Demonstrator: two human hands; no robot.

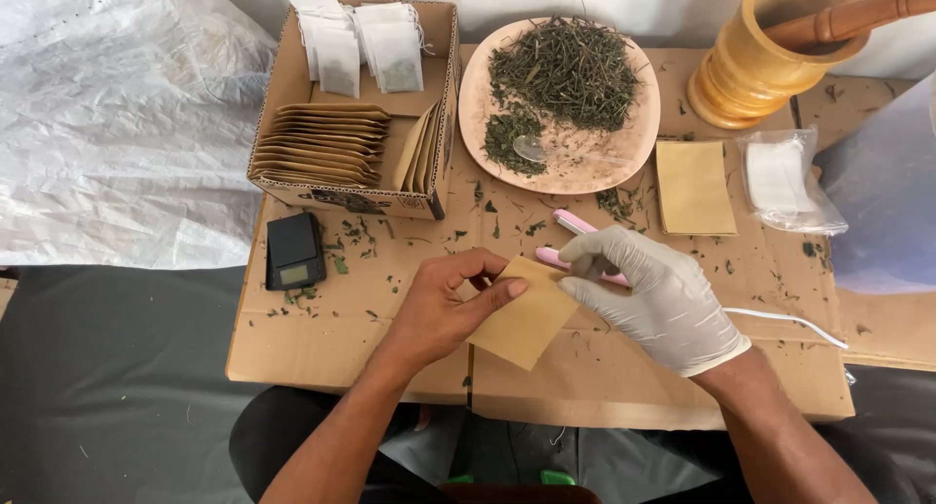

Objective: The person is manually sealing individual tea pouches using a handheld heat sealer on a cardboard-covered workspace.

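My bare left hand [448, 304] pinches the upper left edge of a small tan paper envelope [526, 319] held over the cardboard work surface [322, 338]. My right hand [653, 290], in a white glove, grips a pink clamp-like tool [570, 223] at the envelope's top right edge; the tool's white cord [790, 321] trails off to the right. Whether the envelope's edge sits inside the tool is hidden by my fingers.
A cardboard box [292, 75] at the back left holds tan envelopes and white filter bags. Beside it are a pink plate [473, 104] of dried green herbs, a wooden mortar with pestle [760, 65], a loose tan envelope [694, 187], a plastic bag [785, 177] and a small black scale [294, 251].
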